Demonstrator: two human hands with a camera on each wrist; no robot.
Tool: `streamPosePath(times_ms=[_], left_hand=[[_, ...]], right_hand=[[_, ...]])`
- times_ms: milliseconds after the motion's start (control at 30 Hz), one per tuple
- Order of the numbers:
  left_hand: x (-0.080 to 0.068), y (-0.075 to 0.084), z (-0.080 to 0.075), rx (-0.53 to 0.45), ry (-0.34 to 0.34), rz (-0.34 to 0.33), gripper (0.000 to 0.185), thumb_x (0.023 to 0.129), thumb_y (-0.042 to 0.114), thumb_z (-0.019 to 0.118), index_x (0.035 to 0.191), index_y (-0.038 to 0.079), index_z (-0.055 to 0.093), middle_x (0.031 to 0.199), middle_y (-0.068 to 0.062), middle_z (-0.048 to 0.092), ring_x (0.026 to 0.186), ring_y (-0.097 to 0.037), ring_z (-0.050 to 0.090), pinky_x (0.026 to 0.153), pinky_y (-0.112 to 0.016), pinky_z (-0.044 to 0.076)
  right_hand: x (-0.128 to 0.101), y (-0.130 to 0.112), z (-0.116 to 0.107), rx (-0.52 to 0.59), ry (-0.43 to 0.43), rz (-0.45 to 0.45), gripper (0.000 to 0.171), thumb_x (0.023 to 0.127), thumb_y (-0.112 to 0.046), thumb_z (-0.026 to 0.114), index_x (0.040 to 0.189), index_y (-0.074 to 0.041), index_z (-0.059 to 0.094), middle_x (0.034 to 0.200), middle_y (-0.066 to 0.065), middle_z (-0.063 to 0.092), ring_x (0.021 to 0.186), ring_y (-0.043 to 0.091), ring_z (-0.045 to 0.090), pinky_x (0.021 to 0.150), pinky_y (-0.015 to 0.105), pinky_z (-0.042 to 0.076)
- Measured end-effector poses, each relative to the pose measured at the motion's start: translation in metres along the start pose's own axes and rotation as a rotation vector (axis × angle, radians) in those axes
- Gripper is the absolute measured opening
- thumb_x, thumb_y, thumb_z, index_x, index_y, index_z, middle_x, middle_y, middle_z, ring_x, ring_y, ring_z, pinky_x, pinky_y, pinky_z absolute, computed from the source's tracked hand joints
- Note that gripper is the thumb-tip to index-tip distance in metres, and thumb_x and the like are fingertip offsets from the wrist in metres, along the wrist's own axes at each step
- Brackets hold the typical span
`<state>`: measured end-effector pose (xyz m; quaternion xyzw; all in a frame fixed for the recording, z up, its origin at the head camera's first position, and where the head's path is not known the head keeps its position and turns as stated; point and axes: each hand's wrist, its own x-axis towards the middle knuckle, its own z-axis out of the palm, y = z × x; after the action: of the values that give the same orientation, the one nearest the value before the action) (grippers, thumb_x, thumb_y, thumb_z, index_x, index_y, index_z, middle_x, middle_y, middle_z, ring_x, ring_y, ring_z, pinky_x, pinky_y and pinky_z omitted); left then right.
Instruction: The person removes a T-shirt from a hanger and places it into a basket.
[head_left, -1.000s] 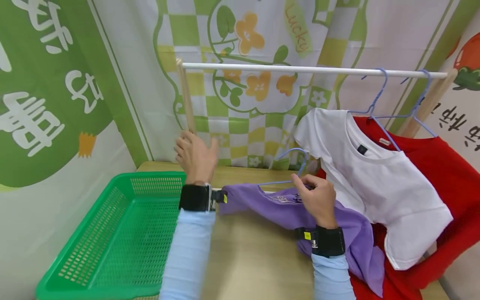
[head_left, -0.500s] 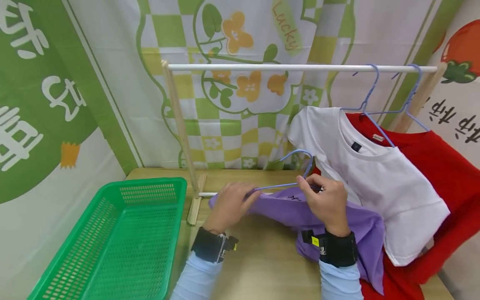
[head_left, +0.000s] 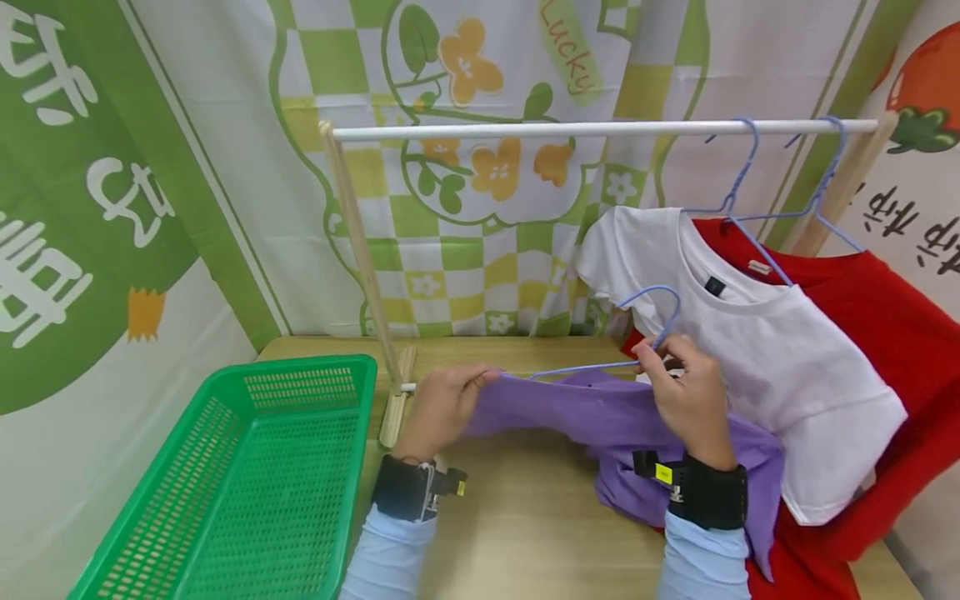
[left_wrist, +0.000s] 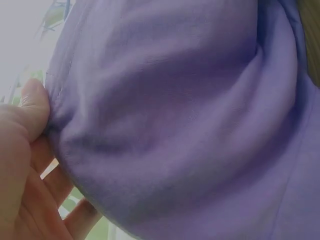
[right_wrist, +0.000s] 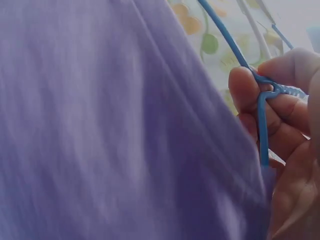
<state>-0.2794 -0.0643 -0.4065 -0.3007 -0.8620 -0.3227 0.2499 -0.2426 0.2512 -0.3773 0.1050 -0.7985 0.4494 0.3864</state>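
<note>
A purple shirt point(head_left: 555, 408) is stretched between both hands, low in front of the rack. My left hand point(head_left: 444, 410) pinches its edge between thumb and fingers; the left wrist view shows the thumb on the seam of the purple cloth point(left_wrist: 165, 115). My right hand point(head_left: 690, 396) grips a blue wire hanger point(head_left: 585, 367) just below its hook, at the twisted neck, as the right wrist view shows. One arm of the hanger reaches left toward the shirt's neckline. The hanger's other arm is mostly hidden by the right hand and the cloth.
A clothes rack with a white rail point(head_left: 525, 130) stands behind the hands. At its right end hang a white T-shirt point(head_left: 750, 358) and a red top point(head_left: 892, 333) on blue hangers. A green basket point(head_left: 352, 467) sits at the left on the wooden table point(head_left: 540, 517).
My left hand came down from near the rack's left post to the shirt and pinches its edge. My right hand moved right with the hanger, and the cloth is pulled tauter.
</note>
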Motion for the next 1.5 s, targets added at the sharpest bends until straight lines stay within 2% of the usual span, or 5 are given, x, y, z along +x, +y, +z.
streamPosePath(times_ms=[467,733,967,1300,1500], left_hand=[[-0.002,-0.003,0.011,-0.115,-0.065,-0.071,0.023,0.107,0.024,0.061,0.104,0.012,0.08,0.095,-0.004,0.081,0.086,-0.02,0.077,0.079,-0.039,0.061],[-0.002,0.024,0.051,-0.063,-0.249,0.011,0.026,0.11,0.029,0.056,0.1,0.014,0.075,0.081,0.0,0.072,0.076,-0.015,0.07,0.078,-0.034,0.06],[-0.008,0.041,0.089,0.016,-0.42,0.105,0.023,0.11,0.031,0.057,0.1,0.021,0.075,0.085,0.009,0.072,0.081,-0.008,0.07,0.077,-0.025,0.057],[-0.02,0.051,0.104,0.056,-0.538,0.276,0.023,0.108,0.034,0.06,0.117,0.023,0.079,0.103,0.007,0.08,0.093,-0.009,0.077,0.086,-0.02,0.058],[-0.013,0.053,0.099,-0.048,-0.57,0.252,0.024,0.109,0.029,0.058,0.117,0.019,0.078,0.111,0.008,0.08,0.103,-0.007,0.075,0.097,-0.017,0.054]], right_hand=[[0.0,-0.008,-0.017,0.158,0.058,0.152,0.016,0.103,-0.011,0.067,0.105,0.002,0.077,0.082,-0.016,0.073,0.079,0.001,0.071,0.069,0.014,0.05],[-0.001,-0.026,0.023,0.069,-0.091,0.155,0.013,0.102,-0.015,0.071,0.099,-0.007,0.08,0.098,0.006,0.081,0.076,-0.001,0.067,0.058,0.013,0.047],[0.004,-0.045,0.065,-0.13,-0.156,0.128,0.014,0.103,-0.024,0.07,0.098,-0.014,0.079,0.098,0.005,0.081,0.088,0.021,0.073,0.066,0.027,0.047],[0.071,-0.102,0.097,-0.148,-0.038,0.073,0.025,0.108,-0.032,0.06,0.106,-0.013,0.076,0.096,0.006,0.08,0.087,0.025,0.076,0.068,0.047,0.054],[0.112,-0.118,0.096,-0.12,0.02,0.079,0.027,0.11,-0.025,0.058,0.115,-0.005,0.074,0.102,0.011,0.079,0.09,0.028,0.076,0.076,0.047,0.056]])
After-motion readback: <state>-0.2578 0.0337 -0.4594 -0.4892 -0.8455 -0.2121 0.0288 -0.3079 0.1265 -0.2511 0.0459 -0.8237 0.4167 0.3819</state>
